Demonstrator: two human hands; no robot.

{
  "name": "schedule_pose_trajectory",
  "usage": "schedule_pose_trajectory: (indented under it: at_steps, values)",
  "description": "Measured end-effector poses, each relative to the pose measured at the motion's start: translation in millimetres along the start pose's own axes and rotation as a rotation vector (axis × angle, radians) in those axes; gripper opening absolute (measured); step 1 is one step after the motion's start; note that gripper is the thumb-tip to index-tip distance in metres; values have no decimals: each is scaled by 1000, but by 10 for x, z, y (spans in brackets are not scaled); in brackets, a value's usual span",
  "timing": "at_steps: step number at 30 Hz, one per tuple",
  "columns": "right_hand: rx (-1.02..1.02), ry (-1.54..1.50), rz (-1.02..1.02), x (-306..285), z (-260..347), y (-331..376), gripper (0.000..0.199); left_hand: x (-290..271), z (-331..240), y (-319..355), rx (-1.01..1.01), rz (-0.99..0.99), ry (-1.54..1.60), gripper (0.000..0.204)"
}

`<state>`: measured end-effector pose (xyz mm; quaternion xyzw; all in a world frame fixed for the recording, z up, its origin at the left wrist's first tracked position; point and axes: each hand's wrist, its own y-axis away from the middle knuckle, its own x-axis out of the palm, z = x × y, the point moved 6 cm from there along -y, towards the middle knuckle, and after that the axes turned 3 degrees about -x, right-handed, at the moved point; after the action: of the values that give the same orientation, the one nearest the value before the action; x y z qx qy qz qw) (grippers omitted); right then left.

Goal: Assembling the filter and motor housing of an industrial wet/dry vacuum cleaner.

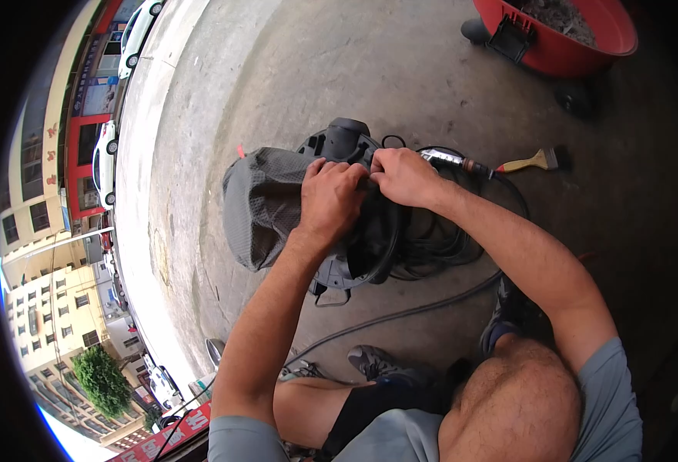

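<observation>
A grey cloth filter bag (258,204) hangs off the left side of a vacuum cleaner's black motor head (346,137) on the ground before me. My left hand (333,196) is closed on the bag near its edge, knuckles up. Right beside it, my right hand (404,177) is closed in a pinch at the rim, fingertips almost touching the left ones. What the right fingertips hold is hidden. Below my hands a dark, round rim (381,262) of the head shows, with a wire-like metal latch (331,299) at its near side.
Coiled black cable (439,250) lies right of the head. A metal air-tool fitting (443,157) and a wooden-handled paintbrush (535,160) lie beyond. At the far right stands a red tub (585,46) on casters, holding grey debris. A hose (400,314) crosses near my shoes (385,362).
</observation>
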<state>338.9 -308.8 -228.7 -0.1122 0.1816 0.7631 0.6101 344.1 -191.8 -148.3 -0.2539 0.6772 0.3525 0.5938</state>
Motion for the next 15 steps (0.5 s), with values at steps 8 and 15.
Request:
schedule_pose_trajectory:
  at_steps: [8,15]
  values:
    - [-30,-43,13,-4,-60,-47,17,-47,-28,-27,21,-95,-26,25]
    - [23,-126,13,-150,-148,18,14,-36,10,-62,-27,-42,-86,25]
